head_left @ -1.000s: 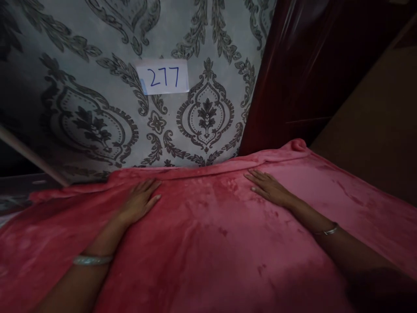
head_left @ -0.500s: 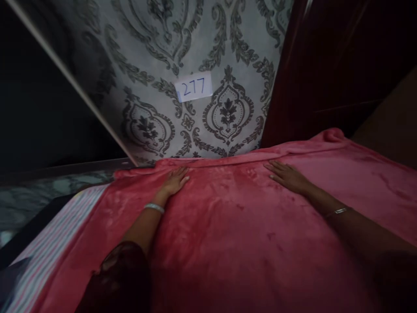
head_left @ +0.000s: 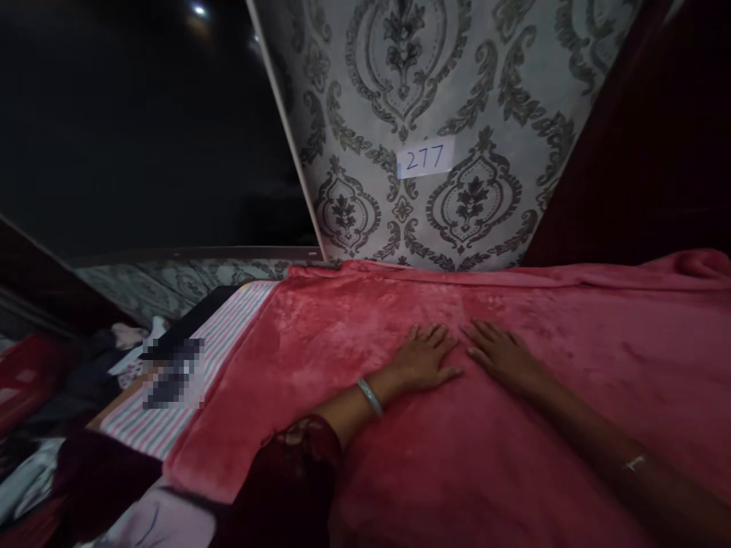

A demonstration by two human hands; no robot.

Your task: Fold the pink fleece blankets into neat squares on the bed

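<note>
A red plush blanket (head_left: 320,342) is spread over the surface in front of me, with its far edge bunched into a fold along the wall. My left hand (head_left: 426,358) lies flat on it, palm down with the fingers apart, and a silvery bangle is on that wrist. Close by on the right, my right hand (head_left: 502,354) also rests palm down on the plush, its fingers stretched out. A small gap separates the fingertips of the two hands. Neither hand grasps the cloth.
Left of the blanket runs a striped cloth (head_left: 234,327) with a blurred-out patch on it. Beyond lie heaped clothes (head_left: 34,472). Patterned wallpaper (head_left: 371,144) with a paper label (head_left: 426,157) reading 277 faces me, between a dark glossy panel (head_left: 142,137) and dark red wood (head_left: 640,175).
My left hand has slid right and nearer to me, close to my right hand. Both hands are now farther from the blanket's far edge. The view has turned left, showing more clothes.
</note>
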